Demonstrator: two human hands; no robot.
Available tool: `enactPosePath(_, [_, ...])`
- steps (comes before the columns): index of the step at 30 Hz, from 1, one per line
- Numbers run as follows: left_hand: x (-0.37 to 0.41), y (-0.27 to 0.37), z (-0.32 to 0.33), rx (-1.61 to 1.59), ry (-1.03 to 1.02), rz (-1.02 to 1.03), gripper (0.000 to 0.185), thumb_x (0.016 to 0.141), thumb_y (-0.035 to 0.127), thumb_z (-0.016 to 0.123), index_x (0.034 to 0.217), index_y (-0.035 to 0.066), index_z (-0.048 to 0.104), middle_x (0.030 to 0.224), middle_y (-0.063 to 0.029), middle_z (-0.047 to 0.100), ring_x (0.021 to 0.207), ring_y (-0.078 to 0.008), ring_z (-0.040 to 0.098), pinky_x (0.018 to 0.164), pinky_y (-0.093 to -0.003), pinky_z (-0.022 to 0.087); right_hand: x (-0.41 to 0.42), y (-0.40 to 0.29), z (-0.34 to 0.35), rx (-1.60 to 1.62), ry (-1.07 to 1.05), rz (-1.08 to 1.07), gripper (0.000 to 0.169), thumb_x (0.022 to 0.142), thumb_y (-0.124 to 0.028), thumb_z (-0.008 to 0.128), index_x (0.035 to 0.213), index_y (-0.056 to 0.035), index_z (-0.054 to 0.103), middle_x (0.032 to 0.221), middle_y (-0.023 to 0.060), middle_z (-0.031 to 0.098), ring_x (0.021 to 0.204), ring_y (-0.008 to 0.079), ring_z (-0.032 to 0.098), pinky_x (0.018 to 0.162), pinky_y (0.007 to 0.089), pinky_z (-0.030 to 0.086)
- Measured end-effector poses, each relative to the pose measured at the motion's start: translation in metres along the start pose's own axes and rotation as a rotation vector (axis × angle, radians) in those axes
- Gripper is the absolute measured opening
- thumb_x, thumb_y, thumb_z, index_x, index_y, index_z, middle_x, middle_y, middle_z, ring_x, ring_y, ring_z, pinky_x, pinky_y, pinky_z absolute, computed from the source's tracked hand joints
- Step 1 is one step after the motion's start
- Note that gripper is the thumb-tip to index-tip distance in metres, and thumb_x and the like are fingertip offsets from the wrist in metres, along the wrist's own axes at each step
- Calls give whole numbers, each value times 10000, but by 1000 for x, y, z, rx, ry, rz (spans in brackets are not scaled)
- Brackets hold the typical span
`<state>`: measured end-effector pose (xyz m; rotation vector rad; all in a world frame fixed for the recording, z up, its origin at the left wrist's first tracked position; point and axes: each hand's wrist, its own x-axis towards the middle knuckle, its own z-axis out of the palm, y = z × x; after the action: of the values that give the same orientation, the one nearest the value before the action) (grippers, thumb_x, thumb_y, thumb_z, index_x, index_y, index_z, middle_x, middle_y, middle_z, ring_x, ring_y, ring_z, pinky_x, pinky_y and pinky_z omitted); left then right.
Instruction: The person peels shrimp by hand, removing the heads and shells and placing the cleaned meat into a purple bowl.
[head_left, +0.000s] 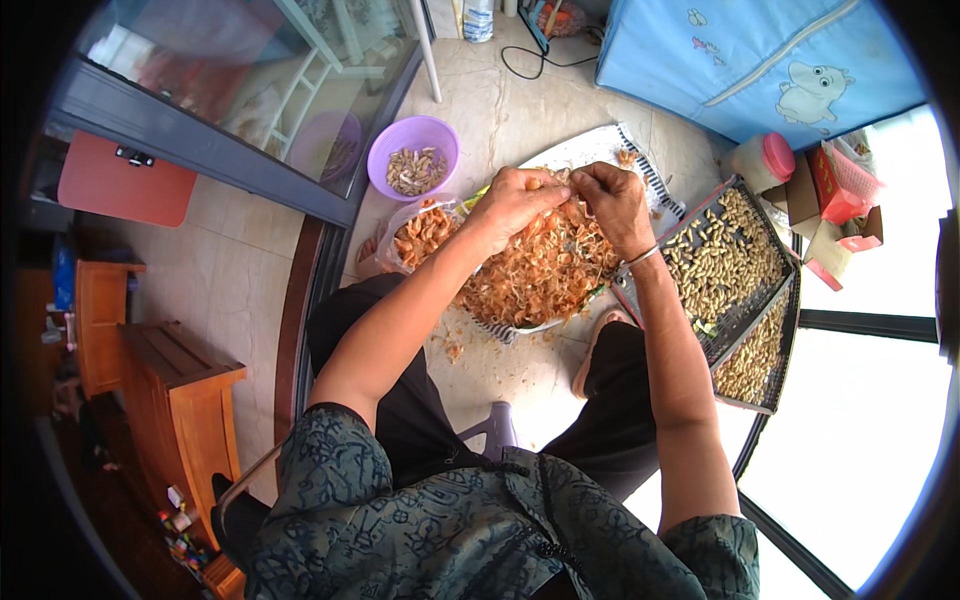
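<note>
My left hand (517, 206) and my right hand (616, 201) meet above a heap of orange-brown dried shrimp shells (544, 266). Pinched between their fingertips is a small pale piece, apparently a dried shrimp (562, 177), mostly covered by the fingers. A bit of orange shows in the curl of my left hand. The heap lies on a white sheet (600, 142) with a striped edge. Left of it, a clear plastic bag (386, 244) holds whole orange dried shrimp (425, 234). Behind the bag, a purple plastic basket (415, 133) contains paler, shelled-looking pieces (415, 172).
Black mesh trays (757, 330) of peanuts in the shell stand at the right. Beyond them are a pink-lidded jar (776, 157) and cardboard boxes (802, 202). A blue fabric storage case (735, 67) is at the back, a glass sliding door (217, 142) at the left. Shell crumbs dot the tiles.
</note>
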<state>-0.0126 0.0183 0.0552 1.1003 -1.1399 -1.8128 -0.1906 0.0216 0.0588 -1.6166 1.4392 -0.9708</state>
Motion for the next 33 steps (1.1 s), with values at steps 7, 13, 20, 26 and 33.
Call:
enactPosePath(7, [0,-1,-3,309,96,-6,151,829,101,660,868,-41,691,698,-45,624,559,-74,531,469,-217,436,-3,5,10,-287,178,-159,102,857,-106,623,868,-12,660,757,188,670,698,365,658,620,388,514])
enactPosePath(13, [-6,4,-5,283,206,-14,158,814,111,666,875,-31,698,672,-26,604,546,-65,499,439,-234,365,7,26,-23,-291,240,-17,194,881,-160,625,1024,-45,687,813,182,688,714,301,684,665,370,524])
enactPosePath(20, [1,-9,-9,398,173,94,171,822,131,636,850,-27,696,601,-21,575,515,-65,487,438,-247,366,-3,3,7,150,-72,-23,229,850,-175,666,1000,-2,675,815,156,674,725,297,659,680,359,513])
enactPosePath(26, [-4,-4,-2,427,157,44,191,842,156,621,869,-16,699,563,-23,559,510,-74,501,444,-261,379,1,19,22,-304,318,-172,87,823,-60,616,770,5,635,734,212,629,681,366,636,622,407,492])
enactPosePath(33, [-9,-9,-11,351,197,137,174,855,98,614,911,-49,688,669,-15,618,590,-48,517,501,-221,396,12,33,-24,-321,123,29,311,854,-289,690,857,21,667,744,207,657,663,314,660,615,389,506])
